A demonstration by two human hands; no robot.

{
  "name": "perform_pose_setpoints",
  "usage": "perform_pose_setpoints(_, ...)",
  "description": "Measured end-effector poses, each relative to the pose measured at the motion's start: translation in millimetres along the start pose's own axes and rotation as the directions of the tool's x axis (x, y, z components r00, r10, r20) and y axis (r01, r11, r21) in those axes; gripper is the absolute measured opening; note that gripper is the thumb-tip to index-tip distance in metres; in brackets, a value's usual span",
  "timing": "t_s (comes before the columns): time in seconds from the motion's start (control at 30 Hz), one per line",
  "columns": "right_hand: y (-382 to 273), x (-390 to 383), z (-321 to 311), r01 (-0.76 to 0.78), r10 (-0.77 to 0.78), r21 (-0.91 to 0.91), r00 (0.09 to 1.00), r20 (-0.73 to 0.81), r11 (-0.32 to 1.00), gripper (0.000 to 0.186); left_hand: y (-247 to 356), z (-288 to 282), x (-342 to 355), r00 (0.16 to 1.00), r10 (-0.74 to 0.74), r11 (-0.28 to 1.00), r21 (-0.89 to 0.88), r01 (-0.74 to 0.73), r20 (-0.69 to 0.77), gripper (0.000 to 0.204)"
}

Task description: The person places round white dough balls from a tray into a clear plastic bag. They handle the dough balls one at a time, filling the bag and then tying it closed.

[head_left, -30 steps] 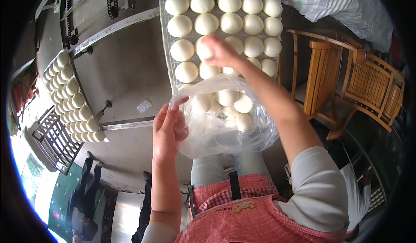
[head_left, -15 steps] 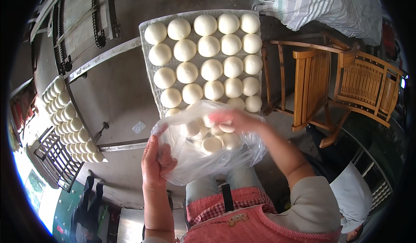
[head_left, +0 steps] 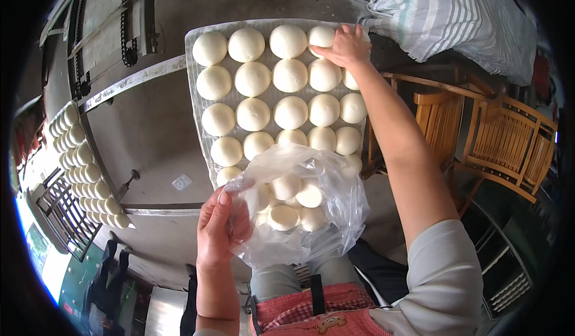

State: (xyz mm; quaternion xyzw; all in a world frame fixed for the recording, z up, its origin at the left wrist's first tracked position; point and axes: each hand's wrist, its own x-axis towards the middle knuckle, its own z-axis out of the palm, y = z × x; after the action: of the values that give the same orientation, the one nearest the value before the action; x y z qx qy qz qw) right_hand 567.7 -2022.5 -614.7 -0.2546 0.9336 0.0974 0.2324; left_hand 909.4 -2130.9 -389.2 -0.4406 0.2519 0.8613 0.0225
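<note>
A tray (head_left: pixel 199 105) holds several rows of smooth white buns (head_left: pixel 290 75). In front of it a clear plastic bag (head_left: pixel 329 240) hangs open, with several white buns (head_left: pixel 283 216) inside. My left hand (head_left: pixel 218 225) grips the bag's left edge, fingers curled into the plastic. My right hand (head_left: pixel 347 47) reaches to the tray's back right corner, its fingers round a bun (head_left: pixel 320 36) there, which it partly hides.
A second tray of buns (head_left: pixel 90 174) stands left, near a dark metal rack (head_left: pixel 66 213) and chain-fitted frame (head_left: pixel 93 33). Right are wooden chairs (head_left: pixel 503 144) and a striped sack (head_left: pixel 437 18). Dark-trousered legs of another person (head_left: pixel 102 282) show lower left.
My right hand has gone from the tray down into the bag and back up to the tray's far right corner. My left hand stays on the bag. The view has shifted.
</note>
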Motion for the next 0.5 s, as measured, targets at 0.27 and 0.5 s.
perform_pose_setpoints(0.27,25,59,-55,0.169,-0.195,0.098,0.877,0.44,0.981,0.093,-5,-3,-4,1.0,0.015,0.999,-0.028,-0.015,-0.001,0.039)
perform_pose_setpoints(0.5,86,50,-66,-0.119,-0.222,0.775,0.921,0.32,0.621,0.083,-6,0,-16,1.0,-0.003,0.995,-0.103,0.003,0.005,0.042)
